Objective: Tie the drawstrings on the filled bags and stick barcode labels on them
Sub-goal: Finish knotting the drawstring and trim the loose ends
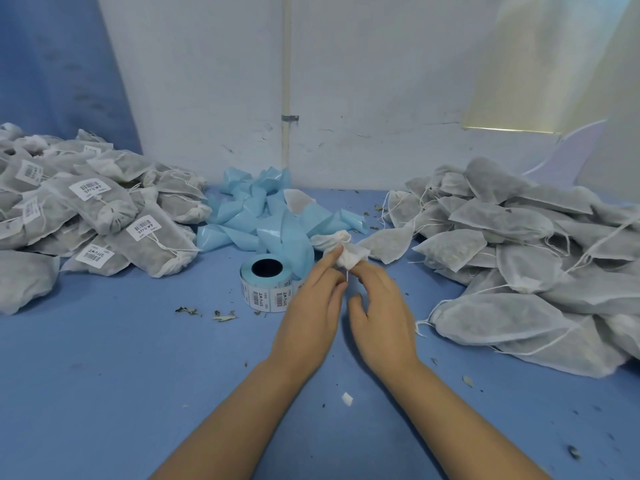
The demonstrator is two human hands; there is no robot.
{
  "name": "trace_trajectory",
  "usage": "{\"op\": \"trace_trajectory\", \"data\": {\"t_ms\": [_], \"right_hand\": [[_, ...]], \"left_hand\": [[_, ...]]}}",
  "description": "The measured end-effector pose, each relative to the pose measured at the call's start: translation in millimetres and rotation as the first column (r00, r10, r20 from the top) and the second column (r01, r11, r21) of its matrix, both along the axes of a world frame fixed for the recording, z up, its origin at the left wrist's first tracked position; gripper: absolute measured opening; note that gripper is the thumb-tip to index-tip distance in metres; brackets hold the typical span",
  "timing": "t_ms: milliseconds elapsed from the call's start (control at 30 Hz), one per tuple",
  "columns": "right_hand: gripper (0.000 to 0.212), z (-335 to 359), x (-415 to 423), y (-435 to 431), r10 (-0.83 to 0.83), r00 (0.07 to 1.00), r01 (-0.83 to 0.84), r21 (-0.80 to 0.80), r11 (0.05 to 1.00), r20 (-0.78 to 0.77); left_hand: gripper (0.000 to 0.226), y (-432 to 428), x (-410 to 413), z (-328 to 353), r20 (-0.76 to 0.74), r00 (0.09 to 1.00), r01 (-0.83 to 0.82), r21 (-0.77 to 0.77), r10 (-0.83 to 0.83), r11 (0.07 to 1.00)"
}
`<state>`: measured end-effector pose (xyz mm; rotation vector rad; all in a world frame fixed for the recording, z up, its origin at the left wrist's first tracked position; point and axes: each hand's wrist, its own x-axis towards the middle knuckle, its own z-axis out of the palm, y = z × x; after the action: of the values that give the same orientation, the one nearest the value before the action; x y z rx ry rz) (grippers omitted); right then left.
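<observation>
Head view puts both of my operator's hands at mid-counter, meeting on one small white bag [351,255]. The right hand [381,317] has its fingers [365,271] curled round the bag's gathered neck. The left hand [313,306] lays a straight index finger against that neck. The drawstring [347,275] hangs down between the two hands to the left thumb tip, and I cannot tell whether the thumb pinches it. Just left of the left fingers stands the label roll [266,284], with barcodes facing me. Beyond the fingers lies a heap of blue backing strips [263,216]. Well to their left sits a pile of tied, labelled bags [104,216]; to their right, a pile of unlabelled bags [519,258] with loose strings. Leaf crumbs [223,317] dot the blue counter [121,358].
</observation>
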<state>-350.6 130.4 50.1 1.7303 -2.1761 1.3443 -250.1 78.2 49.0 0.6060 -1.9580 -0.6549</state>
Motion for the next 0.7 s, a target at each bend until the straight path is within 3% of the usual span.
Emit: {"op": "trace_trajectory", "data": {"t_ms": [133, 333, 600, 700], "right_hand": [[0.057, -2.8, 0.8, -0.7, 0.049, 0.999, -0.049, -0.007, 0.999, 0.001], [0.052, -2.5, 0.7, -0.9, -0.004, 1.0, 0.005, -0.114, 0.993, 0.014], [0.06, 0.9, 6.2, -0.3, -0.01, 0.999, 0.002, -0.176, 0.984, -0.044], [0.06, -0.7, 4.5, -1.9, 0.003, 0.998, -0.011, -0.137, 0.991, -0.061]], "left_hand": [[0.026, -0.6, 0.0, 1.4, -0.083, 0.995, 0.055, 0.087, -0.048, 0.995], [0.021, -1.9, -2.0, 1.6, -0.063, 0.997, 0.036, 0.07, -0.032, 0.997], [0.029, 4.6, -4.3, 5.7, -0.128, 0.992, 0.025, 0.097, -0.012, 0.995], [0.029, 3.9, -4.5, 7.0, -0.211, 0.977, 0.075, 0.21, -0.03, 0.975]]}}
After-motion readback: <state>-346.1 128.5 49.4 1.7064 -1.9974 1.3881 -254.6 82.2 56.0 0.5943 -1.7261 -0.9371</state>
